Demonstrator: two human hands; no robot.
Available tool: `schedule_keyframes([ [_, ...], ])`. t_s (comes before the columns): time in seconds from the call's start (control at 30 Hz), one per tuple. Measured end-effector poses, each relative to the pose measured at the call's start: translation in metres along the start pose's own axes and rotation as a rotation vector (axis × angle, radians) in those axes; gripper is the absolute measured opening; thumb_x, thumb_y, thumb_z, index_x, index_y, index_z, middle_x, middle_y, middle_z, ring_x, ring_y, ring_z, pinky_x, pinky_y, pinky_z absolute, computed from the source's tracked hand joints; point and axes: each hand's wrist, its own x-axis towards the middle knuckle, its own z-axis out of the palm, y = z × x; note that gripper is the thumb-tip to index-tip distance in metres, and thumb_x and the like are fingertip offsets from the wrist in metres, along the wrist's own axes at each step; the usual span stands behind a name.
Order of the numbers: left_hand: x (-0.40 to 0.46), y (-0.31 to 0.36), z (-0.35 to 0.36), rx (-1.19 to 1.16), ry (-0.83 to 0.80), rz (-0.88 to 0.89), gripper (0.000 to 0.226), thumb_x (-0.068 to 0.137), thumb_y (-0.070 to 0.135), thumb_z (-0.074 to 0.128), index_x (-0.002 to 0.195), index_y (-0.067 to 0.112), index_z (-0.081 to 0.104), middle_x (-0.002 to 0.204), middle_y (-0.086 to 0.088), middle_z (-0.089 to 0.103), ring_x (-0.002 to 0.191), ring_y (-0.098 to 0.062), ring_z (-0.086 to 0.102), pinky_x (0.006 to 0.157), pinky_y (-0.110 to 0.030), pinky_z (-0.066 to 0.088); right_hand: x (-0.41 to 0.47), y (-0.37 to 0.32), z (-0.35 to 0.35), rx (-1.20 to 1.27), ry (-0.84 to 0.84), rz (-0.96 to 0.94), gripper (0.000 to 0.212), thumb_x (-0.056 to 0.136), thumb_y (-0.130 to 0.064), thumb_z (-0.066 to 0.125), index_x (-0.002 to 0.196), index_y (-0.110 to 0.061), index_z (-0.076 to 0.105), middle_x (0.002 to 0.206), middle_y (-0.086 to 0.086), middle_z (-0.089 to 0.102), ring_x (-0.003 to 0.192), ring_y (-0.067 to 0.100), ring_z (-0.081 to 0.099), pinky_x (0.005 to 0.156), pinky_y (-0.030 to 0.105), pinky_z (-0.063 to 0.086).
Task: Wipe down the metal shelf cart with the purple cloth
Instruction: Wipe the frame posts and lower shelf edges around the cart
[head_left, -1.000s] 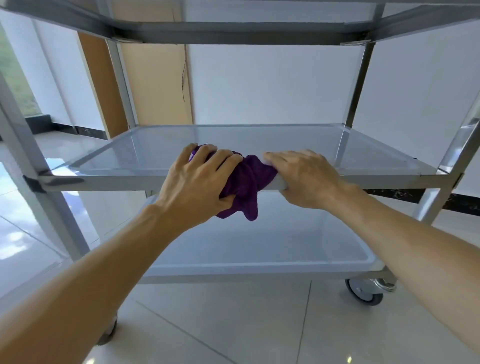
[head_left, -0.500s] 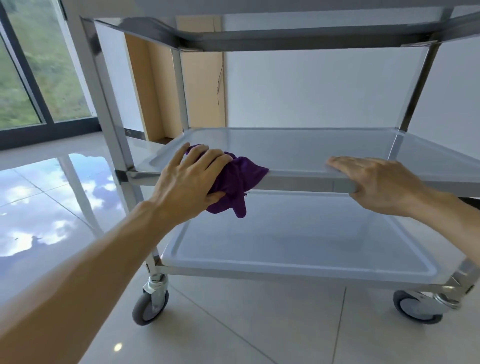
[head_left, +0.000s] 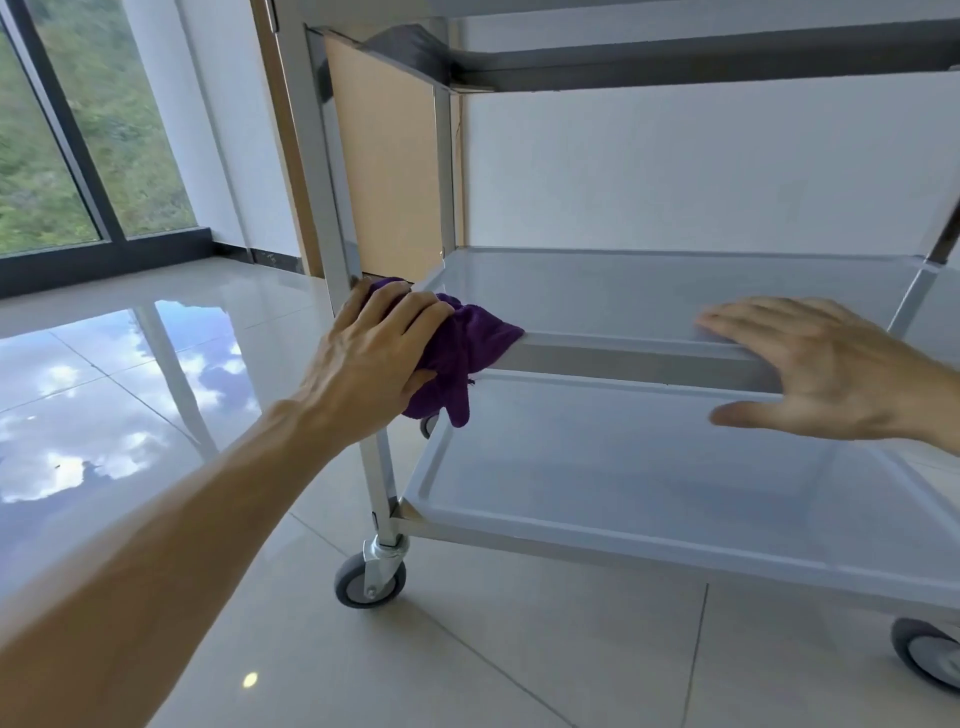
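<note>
1. At nine o'clock of the view, a window (head_left: 78, 130) is showing green hillside, and the glossy floor (head_left: 130, 395) below it is mirroring cloud.
2. Your left hand (head_left: 374, 364) is gripping the purple cloth (head_left: 467, 345), fingers curled over the top of the wad and thumb tucked beneath, pressing it onto the near-left corner of the middle shelf (head_left: 675, 291), just beside the corner post (head_left: 317, 171).
3. The cloth is bunching out from under your fingers toward three o'clock along the front rim, with one tail hanging off the edge toward six o'clock. It is looking soft, light and limp; judged so, you are best holding it as a wad in the palm, not by a corner.
4. The metal shelf cart (head_left: 649, 364) is looking stiff and smooth, and it is standing on castors (head_left: 370, 579), so it is likely to roll under a sideways push.
5. At three o'clock, your right hand (head_left: 826, 369) is resting flat on the front rim of the same shelf, fingers straight and loosely spread, thumb below the rim, holding nothing and well apart from the cloth.
</note>
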Motion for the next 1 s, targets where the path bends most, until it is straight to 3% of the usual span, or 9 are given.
schedule_keyframes([
  [0.2, -0.019, 0.012, 0.008, -0.061, 0.177, 0.038, 0.040, 0.098, 0.028, 0.051, 0.132, 0.009, 0.057, 0.133, -0.007, 0.059, 0.127, -0.033, 0.050, 0.115, -0.051, 0.029, 0.044, -0.062, -0.003, 0.027, -0.014, -0.097, 0.083, 0.083, -0.071, 0.049, 0.151, -0.029, 0.028, 0.157, -0.008, 0.031, 0.144, 0.016, 0.028, 0.114, 0.041, 0.024],
  [0.27, -0.033, 0.012, 0.011, -0.065, 0.195, 0.103, 0.038, 0.100, 0.026, 0.050, 0.133, 0.009, 0.057, 0.136, -0.008, 0.058, 0.131, -0.034, 0.047, 0.114, -0.054, 0.029, 0.043, -0.069, 0.002, -0.019, 0.163, -0.191, 0.074, 0.087, -0.060, 0.055, 0.148, -0.021, 0.039, 0.155, 0.002, 0.037, 0.145, 0.024, 0.030, 0.115, 0.047, 0.025],
  [0.37, -0.056, 0.011, 0.018, -0.073, 0.144, 0.224, 0.037, 0.100, 0.021, 0.051, 0.134, 0.009, 0.057, 0.137, -0.008, 0.057, 0.135, -0.034, 0.044, 0.112, -0.056, 0.031, 0.033, -0.085, 0.016, -0.009, 0.548, -0.448, 0.042, 0.093, -0.029, 0.062, 0.128, -0.007, 0.061, 0.135, 0.014, 0.057, 0.129, 0.035, 0.050, 0.107, 0.049, 0.036],
  [0.43, -0.069, 0.015, 0.026, -0.102, 0.082, 0.297, 0.034, 0.099, 0.018, 0.054, 0.132, 0.009, 0.059, 0.134, -0.008, 0.060, 0.133, -0.033, 0.048, 0.112, -0.055, 0.033, 0.024, -0.098, 0.031, 0.025, 0.608, -0.584, 0.027, 0.094, -0.015, 0.056, 0.116, -0.005, 0.067, 0.122, 0.013, 0.064, 0.116, 0.035, 0.058, 0.101, 0.044, 0.042],
  [0.5, -0.080, 0.022, 0.036, -0.153, 0.012, 0.331, 0.032, 0.099, 0.017, 0.052, 0.128, 0.009, 0.062, 0.128, -0.007, 0.063, 0.125, -0.032, 0.053, 0.112, -0.050, 0.035, 0.015, -0.105, 0.048, 0.067, 0.513, -0.641, 0.023, 0.093, -0.010, 0.055, 0.110, -0.006, 0.069, 0.116, 0.011, 0.066, 0.109, 0.033, 0.061, 0.097, 0.043, 0.047],
  [0.57, -0.086, 0.027, 0.045, -0.209, -0.063, 0.315, 0.033, 0.102, 0.021, 0.043, 0.125, 0.008, 0.063, 0.121, -0.007, 0.064, 0.116, -0.031, 0.057, 0.110, -0.045, 0.039, 0.011, -0.104, 0.068, 0.088, 0.312, -0.608, 0.024, 0.091, -0.013, 0.058, 0.113, -0.009, 0.068, 0.117, 0.008, 0.065, 0.108, 0.030, 0.061, 0.096, 0.041, 0.048],
  [0.7, -0.085, 0.031, 0.062, -0.274, -0.146, 0.205, 0.034, 0.096, 0.015, 0.046, 0.125, 0.006, 0.061, 0.119, -0.008, 0.064, 0.109, -0.032, 0.058, 0.101, -0.045, 0.047, 0.012, -0.092, 0.109, 0.211, -0.195, -0.285, 0.041, 0.099, -0.037, 0.047, 0.138, -0.026, 0.046, 0.142, -0.008, 0.045, 0.129, 0.013, 0.041, 0.107, 0.030, 0.033],
  [0.9, -0.077, 0.043, 0.096, -0.301, -0.175, 0.008, 0.036, 0.092, 0.012, 0.057, 0.127, 0.004, 0.058, 0.124, -0.012, 0.060, 0.110, -0.032, 0.054, 0.097, -0.043, 0.048, 0.010, -0.096, 0.170, 0.372, -0.418, -0.054, 0.067, 0.093, -0.065, 0.041, 0.150, -0.034, 0.028, 0.157, -0.011, 0.030, 0.142, 0.013, 0.027, 0.115, 0.034, 0.023],
  [1.0, -0.087, 0.054, 0.118, -0.351, -0.286, -0.095, 0.041, 0.091, 0.005, 0.059, 0.132, 0.002, 0.053, 0.130, -0.015, 0.055, 0.112, -0.035, 0.053, 0.096, -0.046, 0.049, -0.004, -0.112, 0.195, 0.354, -0.507, -0.073, 0.088, 0.079, -0.085, 0.021, 0.154, -0.041, 0.008, 0.165, -0.012, 0.007, 0.151, 0.012, 0.005, 0.121, 0.042, 0.008],
])
